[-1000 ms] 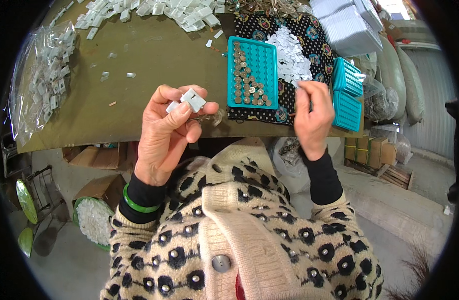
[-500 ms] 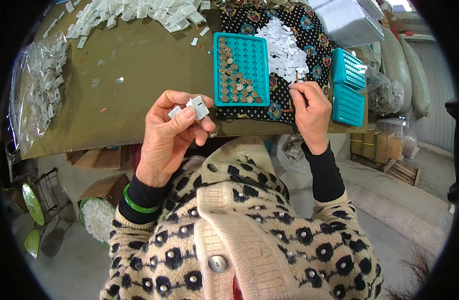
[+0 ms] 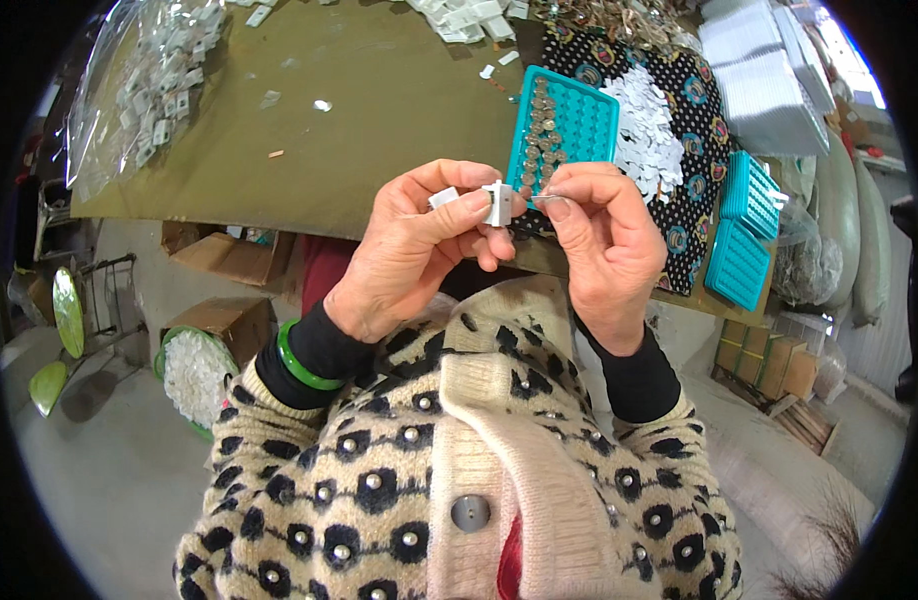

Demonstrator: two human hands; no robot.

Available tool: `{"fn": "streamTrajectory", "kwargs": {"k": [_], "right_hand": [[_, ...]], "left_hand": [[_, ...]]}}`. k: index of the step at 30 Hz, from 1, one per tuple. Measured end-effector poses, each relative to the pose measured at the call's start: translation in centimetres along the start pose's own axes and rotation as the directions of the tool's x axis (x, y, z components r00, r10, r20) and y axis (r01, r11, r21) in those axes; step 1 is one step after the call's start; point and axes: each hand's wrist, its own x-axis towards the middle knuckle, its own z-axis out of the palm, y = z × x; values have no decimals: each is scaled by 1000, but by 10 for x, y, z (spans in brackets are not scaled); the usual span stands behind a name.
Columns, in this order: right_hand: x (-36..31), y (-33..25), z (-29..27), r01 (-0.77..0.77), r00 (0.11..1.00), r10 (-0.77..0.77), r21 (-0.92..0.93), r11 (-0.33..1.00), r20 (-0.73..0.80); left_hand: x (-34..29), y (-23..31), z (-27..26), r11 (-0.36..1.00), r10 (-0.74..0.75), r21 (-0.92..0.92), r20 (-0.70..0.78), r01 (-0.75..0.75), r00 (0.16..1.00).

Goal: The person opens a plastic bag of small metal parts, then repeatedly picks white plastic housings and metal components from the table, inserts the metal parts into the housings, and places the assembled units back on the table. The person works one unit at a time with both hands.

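Observation:
My left hand (image 3: 414,235) is closed on a small white plastic housing (image 3: 498,203), held between thumb and fingers with its slotted end facing right. A second white plastic piece (image 3: 443,198) shows above the thumb, partly hidden by the hand. Just to the right, my right hand (image 3: 609,245) pinches a small, thin, light-coloured flat piece (image 3: 545,197) near the housing. Behind the hands lies a teal tray (image 3: 591,118) with round brassy metal parts (image 3: 541,125) in its left rows. Beside it spreads a pile of small white flat pieces (image 3: 641,130).
A dark patterned cloth (image 3: 694,150) lies under tray and pile. More teal trays (image 3: 736,265) and stacked white trays (image 3: 769,85) stand at right. A clear bag of white parts (image 3: 164,95) sits far left; white housings (image 3: 467,18) are heaped at the back.
My right hand has moved left from the white pile to the housing, with a thin piece now in its fingertips. My view has shifted left; the left hand still holds the housing.

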Motion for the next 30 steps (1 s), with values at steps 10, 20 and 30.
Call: {"fn": "streamTrajectory", "kwargs": {"k": [10, 20, 30], "right_hand": [[7, 1, 20, 129, 991, -121, -176, 976, 58], [8, -3, 29, 304, 953, -285, -372, 877, 106], [7, -7, 35, 349, 937, -329, -389, 853, 119]], "left_hand": [[-6, 4, -3, 991, -4, -131, 16, 6, 1000], [-11, 4, -8, 997, 2, -77, -10, -3, 1000], [-15, 7, -11, 995, 31, -98, -9, -32, 999]]}}
